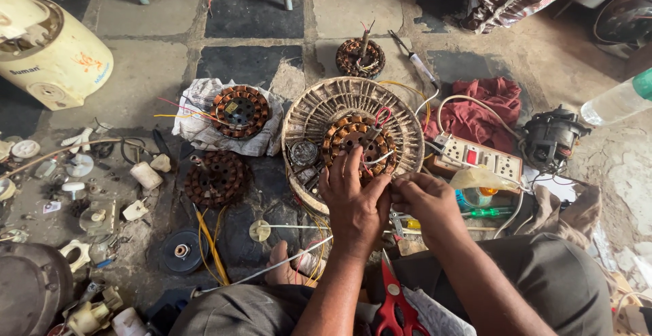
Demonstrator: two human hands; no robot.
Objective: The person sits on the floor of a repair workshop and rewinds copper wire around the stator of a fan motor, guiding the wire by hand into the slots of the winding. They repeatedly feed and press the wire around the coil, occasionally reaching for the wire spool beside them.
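Note:
My left hand (pixel 352 200) rests fingers spread on the near edge of a copper-wound fan stator (pixel 354 139) that sits inside a round ribbed metal fan housing (pixel 319 105) on the stone floor. My right hand (pixel 422 197) is beside it, at the housing's near right rim, fingers pinched together on thin wires coming off the stator. Red, white and yellow leads run from the winding. What exactly lies between the fingertips is hidden.
Three more wound stators lie around: one on newspaper (pixel 239 110), one on the floor (pixel 216 178), one farther back (pixel 360 57). A switch-and-socket board (pixel 475 156), red cloth (pixel 485 105), small motor (pixel 550 135), red scissors (pixel 392 302), screwdriver (pixel 485 211), cream appliance body (pixel 51 50) and scattered parts at left.

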